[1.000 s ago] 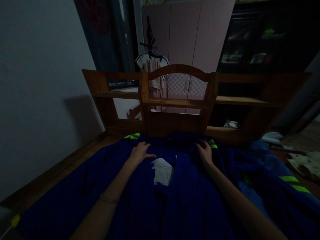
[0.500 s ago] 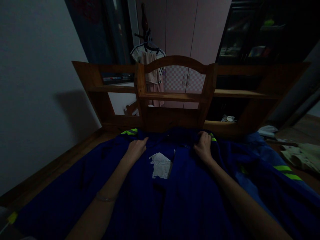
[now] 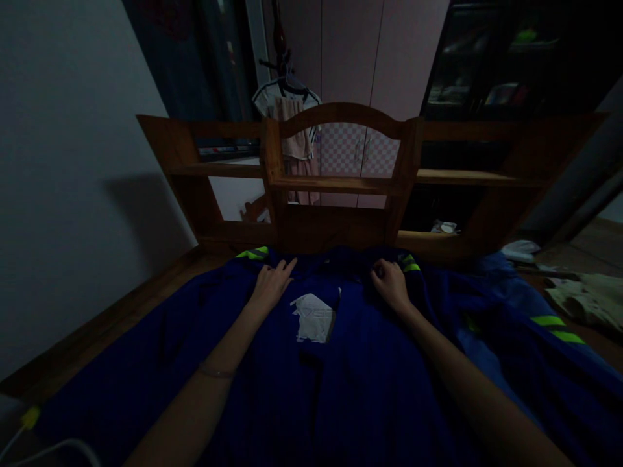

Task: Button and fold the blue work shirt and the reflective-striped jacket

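A dark blue work jacket (image 3: pixel 370 383) with yellow-green reflective bands lies spread out before me, its collar end toward the wooden headboard. My left hand (image 3: pixel 271 285) rests on the cloth beside the collar, fingers stretched out and a little apart. On the other side of the collar, my right hand (image 3: pixel 390 285) is curled, thumb and forefinger pinched on the jacket's cloth near the shoulder band. Between the hands, a pale torn-edged patch (image 3: pixel 315 319) with faint lettering shows at the neck. The dim light hides the fabric's finer folds.
The wooden headboard (image 3: pixel 335 224) with open shelves stands just beyond the jacket. Lighter blue denim-like cloth (image 3: pixel 501 285) lies under the right sleeve. A white cable (image 3: pixel 63 444) is at the lower left, a bare wall (image 3: pixel 73 194) at left.
My left hand has shifted slightly right and its fingers have spread. My right hand has moved slightly left, its fingers curling inward, uncovering more of the shoulder band.
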Demonstrator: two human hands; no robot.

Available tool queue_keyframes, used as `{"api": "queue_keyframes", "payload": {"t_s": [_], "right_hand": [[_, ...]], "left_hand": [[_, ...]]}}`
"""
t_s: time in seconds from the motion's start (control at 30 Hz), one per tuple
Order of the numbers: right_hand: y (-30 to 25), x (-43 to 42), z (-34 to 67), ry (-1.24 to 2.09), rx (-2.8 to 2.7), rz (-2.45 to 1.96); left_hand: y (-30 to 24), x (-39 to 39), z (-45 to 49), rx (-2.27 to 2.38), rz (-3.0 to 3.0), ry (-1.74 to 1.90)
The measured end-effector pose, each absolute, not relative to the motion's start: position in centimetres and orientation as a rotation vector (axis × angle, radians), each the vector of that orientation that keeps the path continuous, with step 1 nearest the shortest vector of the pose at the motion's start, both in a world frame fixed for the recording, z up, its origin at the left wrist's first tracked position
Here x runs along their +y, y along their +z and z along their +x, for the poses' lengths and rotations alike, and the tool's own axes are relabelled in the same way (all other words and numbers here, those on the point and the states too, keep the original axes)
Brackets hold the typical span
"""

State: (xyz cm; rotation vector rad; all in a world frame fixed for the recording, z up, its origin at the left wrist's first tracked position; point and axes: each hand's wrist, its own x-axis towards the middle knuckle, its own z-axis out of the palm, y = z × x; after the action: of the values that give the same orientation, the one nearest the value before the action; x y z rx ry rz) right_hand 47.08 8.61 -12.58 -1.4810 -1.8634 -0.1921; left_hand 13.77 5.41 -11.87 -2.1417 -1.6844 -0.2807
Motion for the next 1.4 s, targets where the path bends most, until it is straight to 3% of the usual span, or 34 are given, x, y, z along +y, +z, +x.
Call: {"api": "queue_keyframes", "payload": {"t_s": [0.2, 0.57, 0.83, 1.03, 1.23, 1.4], "right_hand": [[-12.5, 8.0, 46.8, -0.338, -1.920, -1.450], [-12.6, 7.9, 46.0, -0.318, -1.959, -1.441], [-12.2, 7.9, 46.0, -0.282, -1.860, -1.439], [-11.8, 7.7, 46.6, -0.202, -1.784, -1.438], [-11.3, 7.6, 47.0, -0.103, -1.829, -1.437], [-11.1, 8.7, 48.2, -0.049, -1.790, -1.464]], "left_hand": [[-12.1, 5.9, 14.4, -1.553, -2.172, -0.379], [-12.7, 6.0, 17.5, -1.552, -2.194, -0.494], [-10.3, 5.6, 15.7, -1.789, -1.847, -1.120], [-9.0, 5.9, 11.7, -1.958, -2.320, -1.290], [-8.4, 4.8, 8.9, -2.351, -2.858, -1.002], [-8.7, 5.0, 8.2, -2.210, -2.898, -1.180]]}}
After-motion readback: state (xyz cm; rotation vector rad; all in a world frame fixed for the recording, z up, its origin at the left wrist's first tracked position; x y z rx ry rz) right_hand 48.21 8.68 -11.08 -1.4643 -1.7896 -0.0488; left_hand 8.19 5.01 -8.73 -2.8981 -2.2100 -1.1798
